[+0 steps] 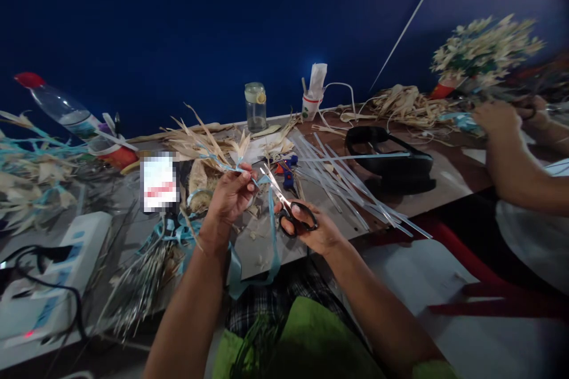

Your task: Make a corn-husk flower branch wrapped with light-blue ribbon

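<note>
My left hand [233, 192] pinches a corn-husk flower [242, 147] by its stem, which is wrapped in light blue ribbon. From the pinch, the loose blue ribbon [272, 231] hangs down over the table edge towards my lap. A pair of scissors [277, 188] with black handles is in my right hand [317, 228], fingers through the loops. Its blades point up and left, close to the ribbon beside my left fingertips; whether they touch it I cannot tell. Just behind the blades lies a blue glue gun [288, 172], partly hidden.
Clear glue sticks [351, 189] spread right of centre, near a black headset-like object [391, 160]. A lidded bottle [255, 106] and a paper cup [311, 106] stand behind. Wires [137, 296] and a white power strip [66, 272] lie left. A co-worker's hands [500, 115] work at right.
</note>
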`<state>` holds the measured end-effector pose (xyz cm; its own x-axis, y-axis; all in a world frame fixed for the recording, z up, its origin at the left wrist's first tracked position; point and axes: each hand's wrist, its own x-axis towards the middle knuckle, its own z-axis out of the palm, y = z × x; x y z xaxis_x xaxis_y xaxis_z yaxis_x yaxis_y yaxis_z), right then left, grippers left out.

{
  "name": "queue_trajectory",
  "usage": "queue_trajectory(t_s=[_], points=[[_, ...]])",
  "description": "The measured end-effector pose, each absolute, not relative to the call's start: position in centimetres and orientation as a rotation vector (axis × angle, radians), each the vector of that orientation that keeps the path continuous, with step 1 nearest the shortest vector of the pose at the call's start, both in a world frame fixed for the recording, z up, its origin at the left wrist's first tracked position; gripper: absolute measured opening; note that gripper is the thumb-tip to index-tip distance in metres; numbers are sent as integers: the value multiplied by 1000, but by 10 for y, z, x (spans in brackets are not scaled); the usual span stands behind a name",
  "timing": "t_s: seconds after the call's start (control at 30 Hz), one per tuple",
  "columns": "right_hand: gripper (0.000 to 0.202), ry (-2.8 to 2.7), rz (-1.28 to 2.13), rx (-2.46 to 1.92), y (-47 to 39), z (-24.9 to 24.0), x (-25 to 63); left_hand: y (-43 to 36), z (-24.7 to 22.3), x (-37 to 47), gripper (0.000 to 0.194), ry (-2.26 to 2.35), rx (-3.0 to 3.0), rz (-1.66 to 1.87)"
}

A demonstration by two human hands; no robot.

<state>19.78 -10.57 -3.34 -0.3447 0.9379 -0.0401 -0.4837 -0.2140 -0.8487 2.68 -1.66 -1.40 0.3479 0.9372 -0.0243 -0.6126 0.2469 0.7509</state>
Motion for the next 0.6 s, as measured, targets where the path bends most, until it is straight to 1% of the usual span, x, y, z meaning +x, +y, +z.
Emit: queue_trajectory(t_s=[0.27, 0.4, 0.6], points=[[38, -951, 1759, -772, -105, -34, 199, -17, -12, 22, 18, 529, 656, 1109], [44, -974, 1747, -811, -107, -30, 200, -19, -9, 21, 19, 522, 677, 1102], [48, -1193, 1626, -987, -112, -24, 202, -17, -12, 21, 18, 527, 693, 1129]])
